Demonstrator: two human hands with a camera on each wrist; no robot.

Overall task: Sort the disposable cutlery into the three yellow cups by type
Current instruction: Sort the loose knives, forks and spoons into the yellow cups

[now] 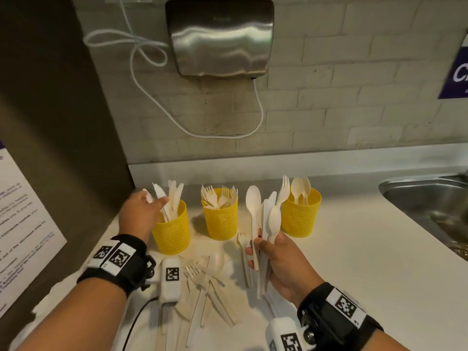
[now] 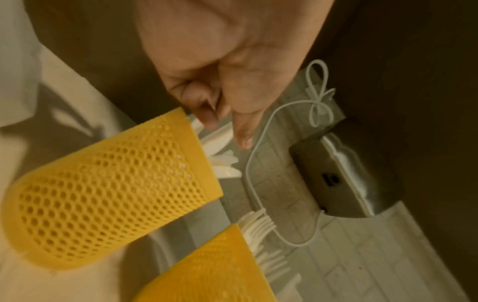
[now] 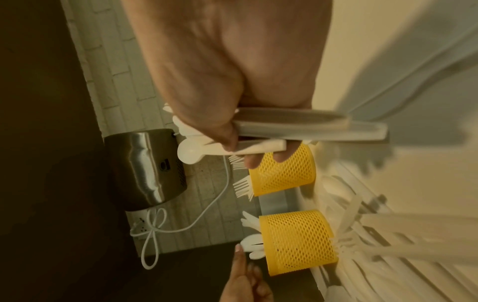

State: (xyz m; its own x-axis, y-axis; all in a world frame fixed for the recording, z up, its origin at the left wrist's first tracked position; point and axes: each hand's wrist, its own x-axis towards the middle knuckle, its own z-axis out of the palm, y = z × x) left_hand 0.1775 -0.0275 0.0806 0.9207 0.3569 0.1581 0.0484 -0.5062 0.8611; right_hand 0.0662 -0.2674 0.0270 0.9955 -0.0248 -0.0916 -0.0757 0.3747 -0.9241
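Observation:
Three yellow mesh cups stand in a row on the white counter (image 1: 354, 262). The left cup (image 1: 172, 231) (image 2: 103, 188) holds knives, and my left hand (image 1: 154, 201) (image 2: 225, 126) is at its rim, fingers curled and pinching a white knife (image 1: 147, 194) among them. Forks fill the middle cup (image 1: 220, 219) (image 3: 284, 173). The right cup (image 1: 301, 216) holds spoons and one fork. My right hand (image 1: 255, 247) (image 3: 245, 147) grips a mixed bundle of cutlery (image 1: 266, 216) (image 3: 297, 126), spoons, a knife and a fork, upright between the middle and right cups.
Loose cutlery (image 1: 205, 287) lies scattered on the counter near me. A steel sink (image 1: 425, 198) is at the right. A hand dryer (image 1: 220, 36) with a looping white cable (image 1: 152, 97) hangs on the tiled wall. A dark panel (image 1: 63, 122) closes the left side.

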